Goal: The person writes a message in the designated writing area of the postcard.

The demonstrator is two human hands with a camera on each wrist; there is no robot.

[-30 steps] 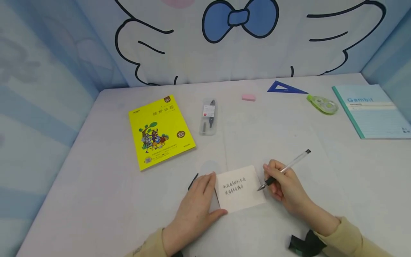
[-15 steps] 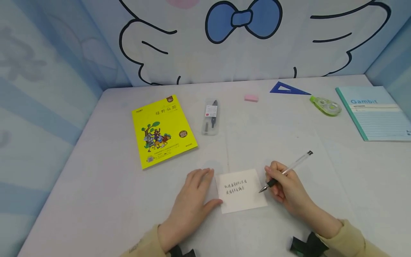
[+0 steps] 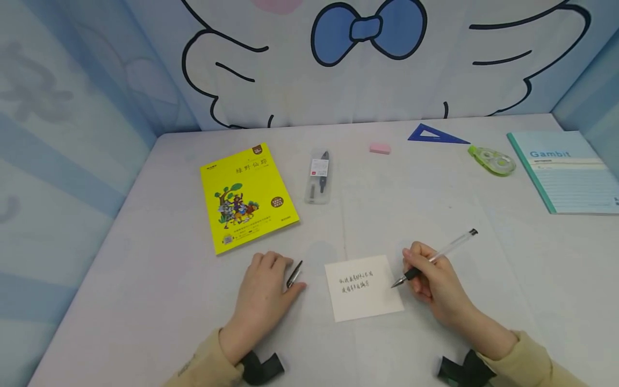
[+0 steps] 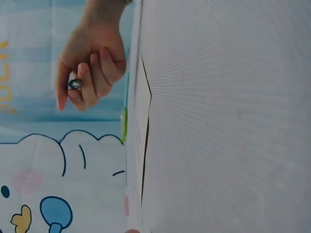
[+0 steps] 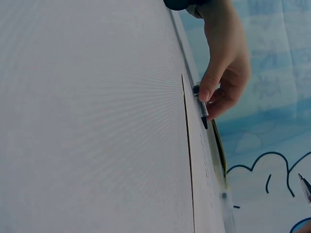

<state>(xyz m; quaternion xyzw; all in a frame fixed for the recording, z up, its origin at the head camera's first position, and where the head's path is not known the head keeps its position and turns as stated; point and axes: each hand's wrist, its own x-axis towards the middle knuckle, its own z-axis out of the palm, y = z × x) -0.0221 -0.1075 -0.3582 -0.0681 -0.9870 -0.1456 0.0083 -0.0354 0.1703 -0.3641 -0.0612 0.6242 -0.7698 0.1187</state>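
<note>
In the head view a small white card [image 3: 355,312] with two lines of handwriting lies on the table. At its right edge my right hand [image 3: 437,285] grips a clear gel pen [image 3: 452,245] with a black grip, tip down over the card's margin. My left hand [image 3: 261,295] is left of the card, thumb and fingers apart around a slim clear-and-black pen cap [image 3: 294,274] on the table. From the right wrist, that cap [image 5: 202,109] shows beside the thumb of my left hand [image 5: 227,68]. The left wrist view shows my right hand [image 4: 92,63] curled round the pen [image 4: 74,84].
A yellow book [image 3: 249,199] lies left, and a clear case with a compass [image 3: 318,177] stands beyond the card. Farther back are a pink eraser [image 3: 380,148], a blue set square [image 3: 435,135], a green correction tape [image 3: 493,161] and a notebook [image 3: 566,172].
My left hand has left the card and slid left to the pen cap, which it covered half a second ago. My right hand keeps its hold on the pen near the card.
</note>
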